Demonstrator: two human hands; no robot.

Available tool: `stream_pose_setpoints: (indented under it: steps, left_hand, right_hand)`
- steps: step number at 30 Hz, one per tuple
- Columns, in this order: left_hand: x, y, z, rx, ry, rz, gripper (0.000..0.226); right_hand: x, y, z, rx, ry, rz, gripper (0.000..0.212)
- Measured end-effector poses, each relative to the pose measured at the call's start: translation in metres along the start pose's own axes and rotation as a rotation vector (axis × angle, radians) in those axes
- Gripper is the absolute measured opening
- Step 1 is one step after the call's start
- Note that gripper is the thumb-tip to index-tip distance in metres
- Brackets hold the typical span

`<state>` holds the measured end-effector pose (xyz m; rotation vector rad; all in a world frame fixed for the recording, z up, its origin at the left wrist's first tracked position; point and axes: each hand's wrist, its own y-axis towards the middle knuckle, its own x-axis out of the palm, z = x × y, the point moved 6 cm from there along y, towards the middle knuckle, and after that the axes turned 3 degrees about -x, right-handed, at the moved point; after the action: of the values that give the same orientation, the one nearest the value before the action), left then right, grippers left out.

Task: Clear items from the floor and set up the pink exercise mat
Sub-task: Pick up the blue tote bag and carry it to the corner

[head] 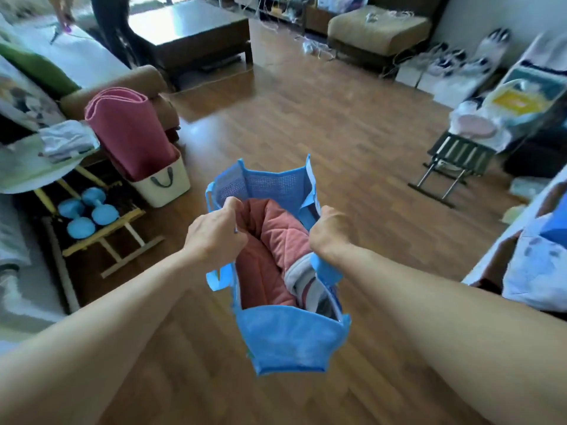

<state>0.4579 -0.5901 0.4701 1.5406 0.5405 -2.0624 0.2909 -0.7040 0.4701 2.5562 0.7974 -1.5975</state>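
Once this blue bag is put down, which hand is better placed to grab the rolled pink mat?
Probably left. The pink mat stands in the white bin on the left hand's side; the right hand would cross the blue bag.

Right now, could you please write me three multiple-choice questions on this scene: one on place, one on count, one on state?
1. Where is the rolled pink mat? A) standing in the white basket B) flat on the floor C) on the coffee table
2. How many blue dumbbells lie left of the basket? A) one B) two C) five
3. How is the blue bag held? A) one hand B) both hands, mouth open C) untouched, closed
Key: 1 A, its lower end sits inside the basket; 2 B, four heads show; 3 B, the left hand and right hand grip its rim.
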Motion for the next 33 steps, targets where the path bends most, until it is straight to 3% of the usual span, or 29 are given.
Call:
stream_pose_setpoints:
  steps: [17,20,33]
  left_hand:
    - [0.038,0.355,0.321,0.477,-0.019,-0.128,0.03]
    - [0.044,0.412,0.358,0.527,-0.013,-0.117,0.039]
    - [0.116,0.718,0.522,0.592,-0.01,-0.145,0.033]
  right_hand:
    - [-0.22,0.299,0.135,0.434,0.087,0.288,0.036]
    - [-0.243,0.352,0.153,0.487,0.103,0.313,0.039]
    - [-0.333,0.669,0.227,0.569,0.124,0.296,0.039]
